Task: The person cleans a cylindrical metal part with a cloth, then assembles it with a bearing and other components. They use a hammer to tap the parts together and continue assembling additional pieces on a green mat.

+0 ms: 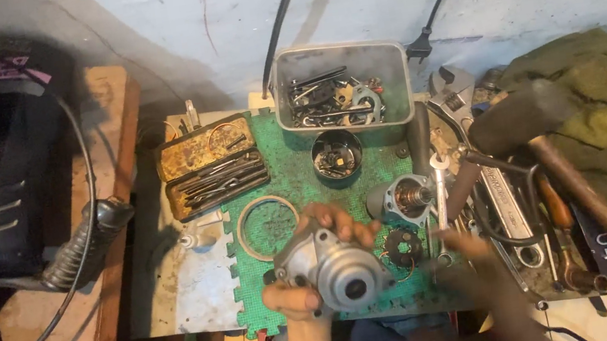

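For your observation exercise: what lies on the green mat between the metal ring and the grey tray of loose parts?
In the head view, a small round black cup of bits sits between the ring and the tray.

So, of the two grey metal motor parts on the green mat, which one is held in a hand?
The nearer housing, gripped by the left hand. The other motor part stands free on the green mat, farther back, untouched.

The green mat (296, 171) is crowded. Above it sits a metal box (341, 86) full of parts, with a small round cup (337, 154) just below the box. Left of the mat lies an open rusty tool case (212, 167). Right of the mat, wrenches (475, 154) and a hammer (552, 135) pile up. A ring (268, 227) lies on the mat. A bare metal sheet (186, 290) left of the mat leaves room.
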